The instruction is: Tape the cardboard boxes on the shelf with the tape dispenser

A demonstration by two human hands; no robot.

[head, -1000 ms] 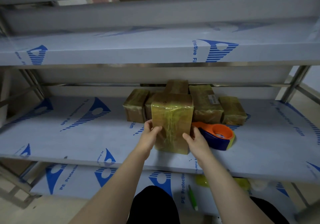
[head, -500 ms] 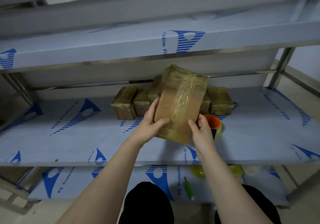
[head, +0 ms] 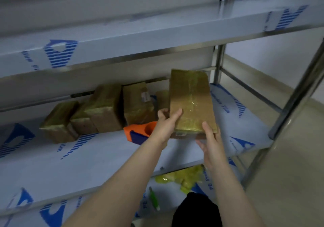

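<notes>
Above the right half of the middle shelf (head: 87, 160), a cardboard box (head: 191, 102) wrapped in glossy clear tape is held upright in both hands, broad face toward the camera. Its lower end sits close over the shelf; whether it touches cannot be told. The left hand (head: 166, 123) grips the box's lower left edge, thumb on the front face and fingers curled behind. The right hand (head: 210, 139) grasps the lower right corner, thumb up the front and fingers underneath.

Just left of the box, near the shelf's front edge, lies the orange and blue tape dispenser (head: 138, 132); the left wrist covers its right end. Behind it, along the back edge of the shelf, stands a row of taped boxes (head: 105, 107), some leaning on one another, and the held box hides part of the rightmost one.

An upper shelf (head: 122, 39) with blue-printed protective film hangs over everything. At the right end rises a steel upright post (head: 298, 90). On the lower shelf (head: 52, 214) lie crumpled yellow-green film (head: 184, 176) and a green stick (head: 154, 198).
</notes>
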